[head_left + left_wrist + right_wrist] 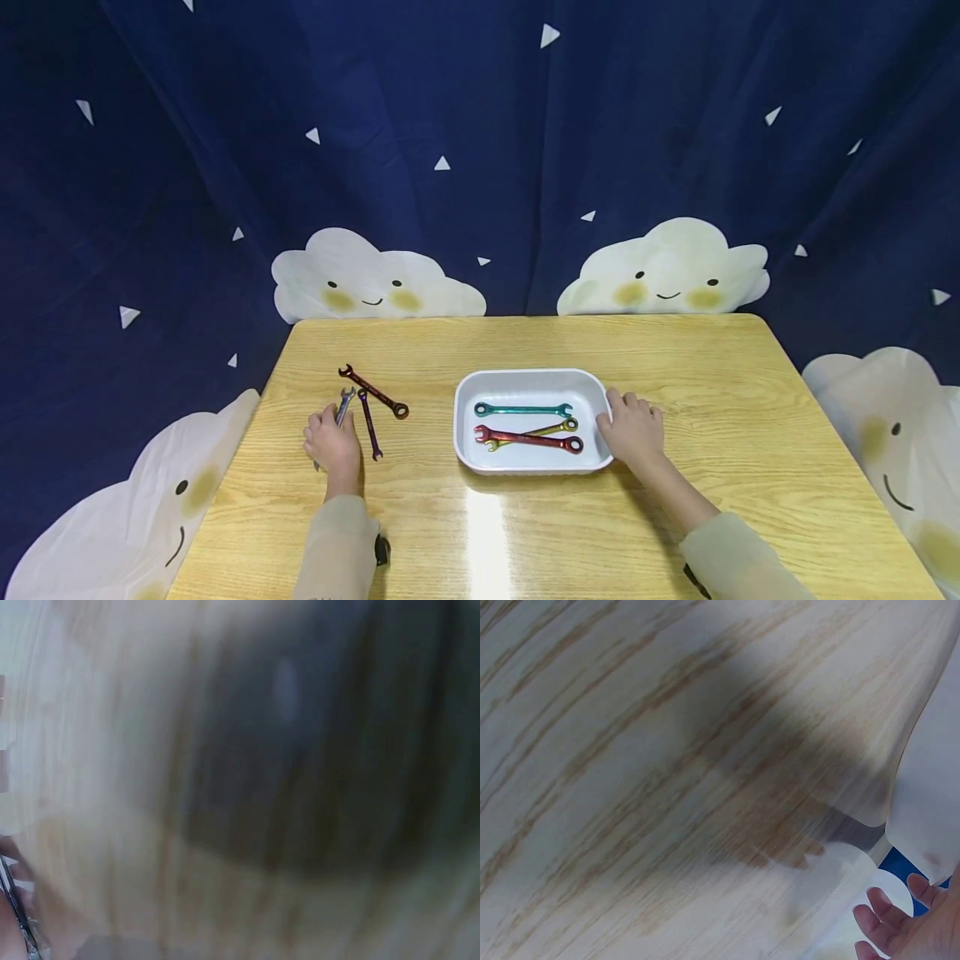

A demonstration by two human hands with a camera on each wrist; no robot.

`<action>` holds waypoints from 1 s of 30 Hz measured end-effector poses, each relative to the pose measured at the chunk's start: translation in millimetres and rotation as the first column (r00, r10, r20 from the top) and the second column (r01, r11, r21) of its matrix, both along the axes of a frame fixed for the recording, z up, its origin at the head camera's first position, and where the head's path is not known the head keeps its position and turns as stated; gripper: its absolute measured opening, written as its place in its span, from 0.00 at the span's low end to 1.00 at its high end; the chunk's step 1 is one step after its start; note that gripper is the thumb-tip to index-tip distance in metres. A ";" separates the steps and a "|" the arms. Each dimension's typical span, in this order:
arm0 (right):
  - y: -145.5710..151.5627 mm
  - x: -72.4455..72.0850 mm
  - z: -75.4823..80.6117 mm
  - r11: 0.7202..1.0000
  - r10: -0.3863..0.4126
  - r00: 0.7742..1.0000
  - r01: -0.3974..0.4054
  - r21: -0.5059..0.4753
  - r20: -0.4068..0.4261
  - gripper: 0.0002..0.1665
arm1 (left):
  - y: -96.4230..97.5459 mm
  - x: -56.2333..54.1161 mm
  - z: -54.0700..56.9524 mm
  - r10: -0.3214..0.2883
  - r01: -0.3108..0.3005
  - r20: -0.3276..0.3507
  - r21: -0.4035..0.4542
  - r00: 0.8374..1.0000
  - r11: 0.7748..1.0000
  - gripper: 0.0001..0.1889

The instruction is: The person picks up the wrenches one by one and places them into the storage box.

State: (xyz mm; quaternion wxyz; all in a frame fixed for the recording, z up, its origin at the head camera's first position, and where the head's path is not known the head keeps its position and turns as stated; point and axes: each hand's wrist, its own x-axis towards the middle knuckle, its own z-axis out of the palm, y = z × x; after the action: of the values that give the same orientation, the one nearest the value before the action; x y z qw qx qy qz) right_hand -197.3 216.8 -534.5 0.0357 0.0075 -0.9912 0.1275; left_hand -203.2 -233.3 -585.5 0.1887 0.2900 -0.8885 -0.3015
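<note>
On the left of the table, my left hand [333, 442] holds a silver combination wrench [345, 406], its open end poking out past the fingers. In the left wrist view that wrench [16, 907] shows only at the lower left edge. Just beyond the hand lie a purple wrench [370, 425] and a dark reddish-brown wrench [378, 394], their ends overlapping. My right hand [636, 427] rests at the right rim of a white tray [517, 468], thumb over the rim and the other fingers loosely spread outside. Inside the tray are a teal wrench [522, 409], a yellow wrench [558, 427] and a red wrench [525, 438].
The light wooden table [420, 533] has rounded far corners. A dark blue curtain [480, 100] with white triangles and smiling clouds hangs behind and beside it. Between the loose wrenches and the tray lies a strip of wood surface.
</note>
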 end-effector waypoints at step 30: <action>1.3 -2.1 -3.9 1.000 -0.004 1.000 0.003 -0.004 -0.005 0.26 | 4.6 -5.0 -1.1 0.041 -0.040 0.035 -0.037 0.999 0.999 0.15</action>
State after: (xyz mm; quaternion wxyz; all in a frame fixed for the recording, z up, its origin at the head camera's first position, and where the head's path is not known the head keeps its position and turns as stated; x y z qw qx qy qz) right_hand -199.3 218.1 -538.5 0.0382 0.0060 -0.9908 0.1295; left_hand -208.3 -228.7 -586.6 0.1839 0.3100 -0.8910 -0.2761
